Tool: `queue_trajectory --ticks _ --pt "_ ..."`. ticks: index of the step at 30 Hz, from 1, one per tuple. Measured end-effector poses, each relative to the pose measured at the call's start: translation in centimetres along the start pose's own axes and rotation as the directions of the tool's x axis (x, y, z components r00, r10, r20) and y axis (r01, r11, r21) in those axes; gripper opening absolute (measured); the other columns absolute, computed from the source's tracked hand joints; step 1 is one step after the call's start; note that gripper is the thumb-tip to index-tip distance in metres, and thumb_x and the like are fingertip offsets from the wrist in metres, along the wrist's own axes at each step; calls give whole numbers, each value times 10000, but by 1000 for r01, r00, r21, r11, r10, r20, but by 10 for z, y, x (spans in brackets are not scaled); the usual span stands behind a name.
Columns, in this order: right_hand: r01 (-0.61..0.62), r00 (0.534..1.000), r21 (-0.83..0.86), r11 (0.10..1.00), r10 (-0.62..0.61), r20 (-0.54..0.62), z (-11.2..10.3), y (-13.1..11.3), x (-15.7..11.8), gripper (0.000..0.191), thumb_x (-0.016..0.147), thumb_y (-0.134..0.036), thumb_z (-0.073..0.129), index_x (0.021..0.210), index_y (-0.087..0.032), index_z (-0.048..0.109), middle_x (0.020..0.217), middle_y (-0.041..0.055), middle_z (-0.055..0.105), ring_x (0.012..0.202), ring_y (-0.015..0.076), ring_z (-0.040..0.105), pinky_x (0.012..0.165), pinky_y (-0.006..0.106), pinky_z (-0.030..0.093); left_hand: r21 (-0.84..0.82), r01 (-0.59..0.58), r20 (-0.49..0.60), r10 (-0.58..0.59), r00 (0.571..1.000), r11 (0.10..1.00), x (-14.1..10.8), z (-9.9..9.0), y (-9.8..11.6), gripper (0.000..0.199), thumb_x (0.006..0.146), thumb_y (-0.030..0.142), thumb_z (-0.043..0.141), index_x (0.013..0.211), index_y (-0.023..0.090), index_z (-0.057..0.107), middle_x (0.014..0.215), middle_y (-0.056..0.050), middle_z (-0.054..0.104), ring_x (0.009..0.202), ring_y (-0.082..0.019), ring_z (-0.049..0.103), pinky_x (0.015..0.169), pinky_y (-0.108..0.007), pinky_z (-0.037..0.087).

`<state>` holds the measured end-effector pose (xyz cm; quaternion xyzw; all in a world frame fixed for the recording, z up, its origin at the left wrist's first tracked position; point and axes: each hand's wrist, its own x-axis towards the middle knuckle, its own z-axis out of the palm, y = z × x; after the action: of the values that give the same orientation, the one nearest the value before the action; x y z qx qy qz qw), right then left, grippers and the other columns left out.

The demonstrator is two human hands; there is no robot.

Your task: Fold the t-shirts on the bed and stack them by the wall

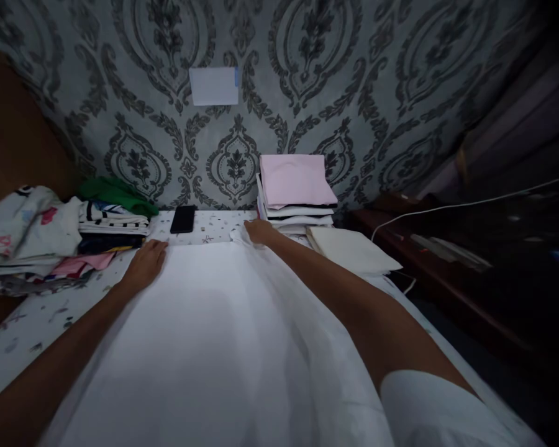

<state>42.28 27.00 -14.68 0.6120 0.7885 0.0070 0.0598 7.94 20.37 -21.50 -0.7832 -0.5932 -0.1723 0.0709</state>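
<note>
While a pile of folded clothes (28, 233) fills the far left of the patterned sheet (16, 363), with a green garment (121, 195) on top at the back, the left hand (145, 264) rests just beside it at the far left corner of a white cloth (190, 347). Its fingers lie close together; whether they pinch the edge, I cannot tell. Beyond that hand lies a black phone (183, 219). The white cloth spreads across the middle toward the wearer, smooth on its left and rumpled on its right. At its far right edge, the right hand (259, 233) is closed on bunched fabric. Just behind stands a stack of folded cloth (302, 220) topped by a pink piece (295, 180), and right of that lies a folded cream cloth (351, 249), near a pale cord (447, 205).
</note>
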Motion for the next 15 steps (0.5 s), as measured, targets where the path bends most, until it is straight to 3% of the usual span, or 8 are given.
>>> queue_trajectory --ticks 3,7,12,15 --pt "8 999 -46 999 -6 49 -2 -5 6 427 879 -90 529 1304 -94 577 1273 241 634 1193 326 617 924 403 515 -4 4 -1 -4 1000 1000 -1 -2 -1 454 940 278 296 1225 150 625 1094 -146 605 1050 -295 554 996 -462 461" --pt "5 999 -75 997 -3 32 -9 -9 -4 393 860 -67 524 1238 -103 626 1255 230 648 1170 329 629 909 396 516 -25 28 41 -27 999 999 1 -8 -1 439 921 282 325 1197 126 629 1058 -146 578 1047 -302 526 1013 -466 436" --pt "-31 996 -81 996 23 -90 -25 5 -45 421 906 -55 421 1301 -122 551 1248 211 643 1162 302 614 904 379 484 -10 48 155 -46 987 999 6 -28 4 268 875 264 393 978 152 613 990 -107 580 1025 -276 538 946 -397 453" --pt "-80 985 -35 996 74 -157 -40 22 -82 391 921 -89 399 1291 -135 518 1194 183 666 1085 295 629 817 358 476 49 2 177 -11 984 999 2 -50 9 236 888 281 378 966 175 574 1024 -91 601 1022 -260 550 895 -377 454"
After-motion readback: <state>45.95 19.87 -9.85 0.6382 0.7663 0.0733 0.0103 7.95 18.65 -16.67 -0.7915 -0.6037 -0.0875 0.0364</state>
